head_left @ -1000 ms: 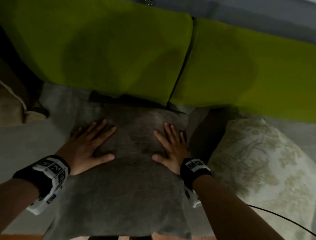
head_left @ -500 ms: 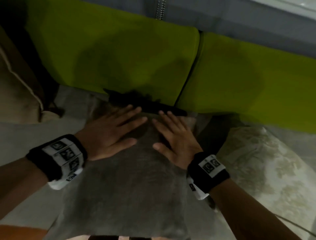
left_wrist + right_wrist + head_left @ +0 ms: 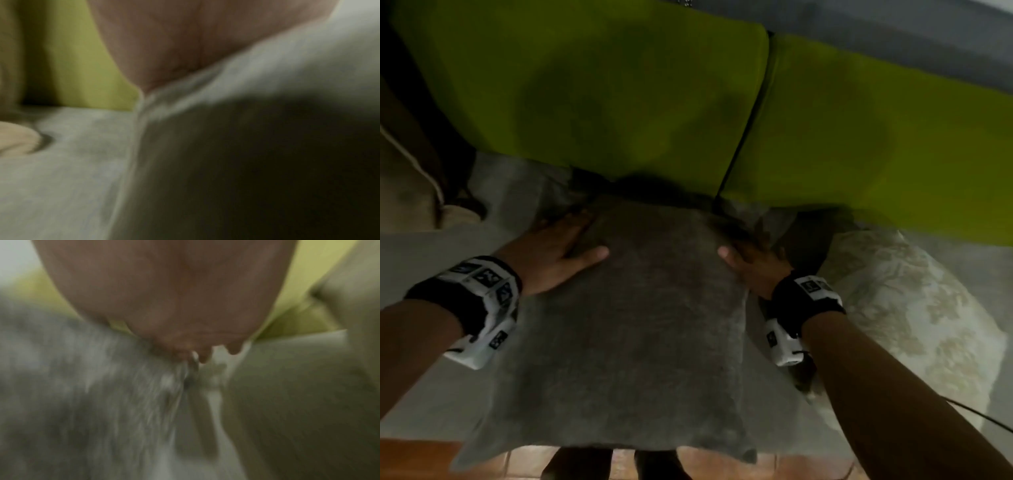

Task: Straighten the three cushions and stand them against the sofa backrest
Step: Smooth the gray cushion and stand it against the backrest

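Observation:
A grey cushion (image 3: pixel 626 342) lies flat on the sofa seat (image 3: pixel 424 267), its far edge near the green backrest (image 3: pixel 619 102). My left hand (image 3: pixel 558 253) holds its far left side, thumb on top and fingers over the edge. On the far right side my right hand (image 3: pixel 750 260) does the same; in the right wrist view its fingertips (image 3: pixel 203 359) dip between the grey cushion (image 3: pixel 82 394) and the seat. A floral cream cushion (image 3: pixel 914 308) lies flat to the right. A beige cushion (image 3: pixel 404 192) shows at the left edge.
The backrest is two green pads with a dark gap (image 3: pixel 743 137) between them. Reddish floor tiles (image 3: pixel 414 459) show below the seat's front edge. A thin black cable (image 3: pixel 979 414) trails from my right arm across the floral cushion.
Both hands lay flat on top of the grey cushion near its middle. They have slid apart to its left and right edges, and the fingers now fold over the sides.

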`<state>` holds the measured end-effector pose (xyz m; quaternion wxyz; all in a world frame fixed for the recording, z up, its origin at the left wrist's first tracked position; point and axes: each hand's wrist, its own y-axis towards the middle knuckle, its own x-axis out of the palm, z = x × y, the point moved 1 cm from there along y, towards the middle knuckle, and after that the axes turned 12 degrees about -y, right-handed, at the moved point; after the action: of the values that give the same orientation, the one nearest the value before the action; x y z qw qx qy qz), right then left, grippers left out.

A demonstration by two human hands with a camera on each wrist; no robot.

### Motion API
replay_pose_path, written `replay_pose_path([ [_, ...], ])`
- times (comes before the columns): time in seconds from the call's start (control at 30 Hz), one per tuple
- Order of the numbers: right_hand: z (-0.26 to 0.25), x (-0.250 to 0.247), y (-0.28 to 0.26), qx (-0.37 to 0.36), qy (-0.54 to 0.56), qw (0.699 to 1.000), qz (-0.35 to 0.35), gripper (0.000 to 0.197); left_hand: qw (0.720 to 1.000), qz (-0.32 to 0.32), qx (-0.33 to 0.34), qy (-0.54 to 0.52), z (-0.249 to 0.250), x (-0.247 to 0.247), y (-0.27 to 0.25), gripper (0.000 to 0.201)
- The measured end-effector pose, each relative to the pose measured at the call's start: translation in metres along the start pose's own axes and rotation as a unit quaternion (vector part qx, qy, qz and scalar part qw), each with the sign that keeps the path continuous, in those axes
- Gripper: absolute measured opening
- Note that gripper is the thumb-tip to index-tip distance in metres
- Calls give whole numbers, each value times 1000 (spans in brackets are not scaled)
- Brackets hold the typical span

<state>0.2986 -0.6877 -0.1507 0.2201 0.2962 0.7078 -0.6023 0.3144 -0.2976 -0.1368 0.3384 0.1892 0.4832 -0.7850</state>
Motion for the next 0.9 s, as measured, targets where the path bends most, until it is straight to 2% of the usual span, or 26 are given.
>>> replay_pose_path([
  [0.07,0,-12,-22,18,1,995,99,111,998,64,-25,5,-1,-5,-12,106],
  [0.1,-4,-14,-40,10,18,985,173,105,994,108,-16,2,4,-5,-22,104],
  [0.17,-24,-5,-88,-58,69,949,303,85,978,199,62,-19,22,1,-50,90],
  [0.2,-39,6,-109,-106,79,940,314,77,969,218,113,-23,33,9,-65,83],
  [0.27,-60,44,-128,-185,36,947,262,71,963,187,193,8,45,36,-87,73],
  [0.3,-63,67,-127,-202,0,949,241,71,966,151,205,33,44,51,-92,70],
  [0.37,-58,103,-108,-196,-45,955,217,74,982,92,159,48,33,70,-94,69],
  [0.4,-53,112,-96,-184,-44,961,204,76,987,86,127,39,28,75,-91,70],
  [0.6,-35,116,-61,-165,-5,972,168,85,993,113,13,-35,16,83,-68,87],
  [0.73,-29,115,-59,-146,49,978,139,93,984,97,-55,-138,8,80,-67,100],
  [0.8,-32,109,-58,-141,75,978,135,94,971,92,-88,-202,3,73,-67,105],
  [0.9,-28,93,-56,-62,148,975,155,88,960,98,-94,-246,-8,61,-68,112],
])
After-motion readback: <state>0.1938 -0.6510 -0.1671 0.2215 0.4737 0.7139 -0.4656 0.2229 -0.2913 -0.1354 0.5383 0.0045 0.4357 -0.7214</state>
